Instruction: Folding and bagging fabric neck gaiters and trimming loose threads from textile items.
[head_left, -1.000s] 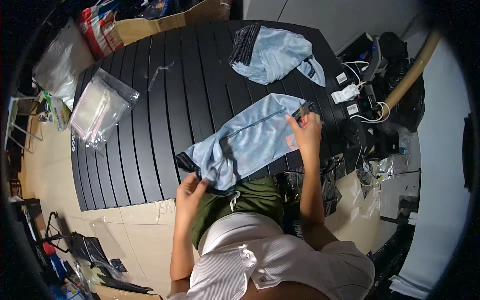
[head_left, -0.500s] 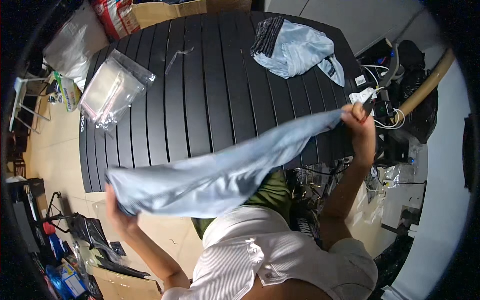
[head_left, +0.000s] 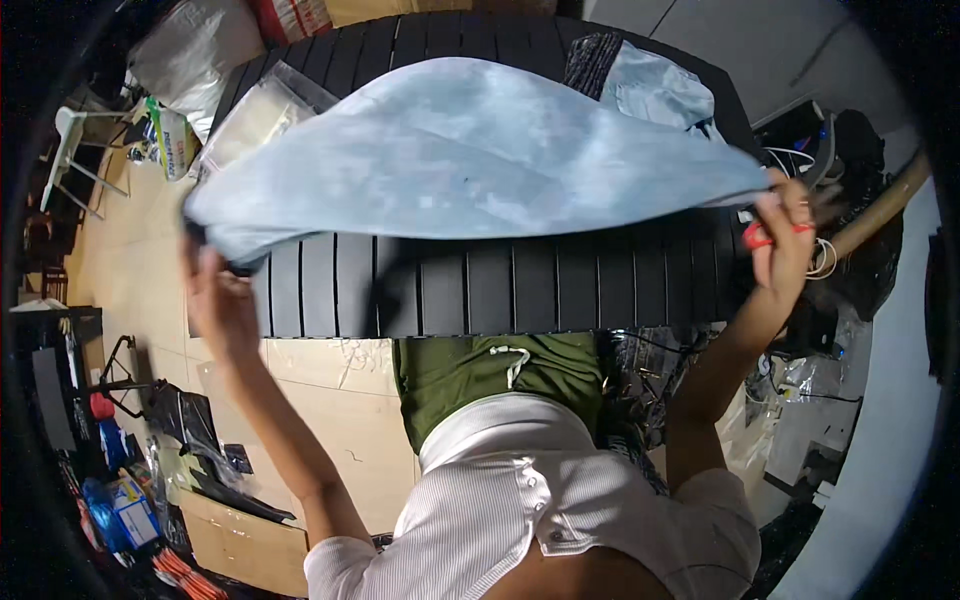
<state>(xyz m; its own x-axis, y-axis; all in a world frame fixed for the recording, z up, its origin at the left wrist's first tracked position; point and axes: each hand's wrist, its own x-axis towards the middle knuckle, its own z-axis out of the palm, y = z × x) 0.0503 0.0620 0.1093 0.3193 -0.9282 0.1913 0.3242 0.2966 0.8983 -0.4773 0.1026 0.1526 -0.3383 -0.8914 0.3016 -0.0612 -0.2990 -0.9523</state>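
A pale blue, faintly mottled piece of cloth [head_left: 470,150] is stretched between my hands above the table, its middle billowing up and away from me. My left hand [head_left: 222,300] is closed on its left end, where a dark edge shows. At the right my right hand [head_left: 785,235] pinches the cloth's narrowed other end. A red loop-like thing [head_left: 757,236] sits against the right fingers, too blurred to name. Past the raised cloth, a bunched light blue cloth piece with black ribbed trim [head_left: 655,85] lies on the table, partly covered from view.
Beneath the cloth is a black slatted table [head_left: 490,290]. Clear plastic bags [head_left: 255,120] lie at its far left. White cables [head_left: 822,258] and a brown tube [head_left: 875,215] are off its right edge. A cardboard piece [head_left: 240,540] is on the floor at lower left.
The cloth has swung up and away from me, now spread wider and covering more of the table. Both hands have risen and moved farther apart, still holding its ends.
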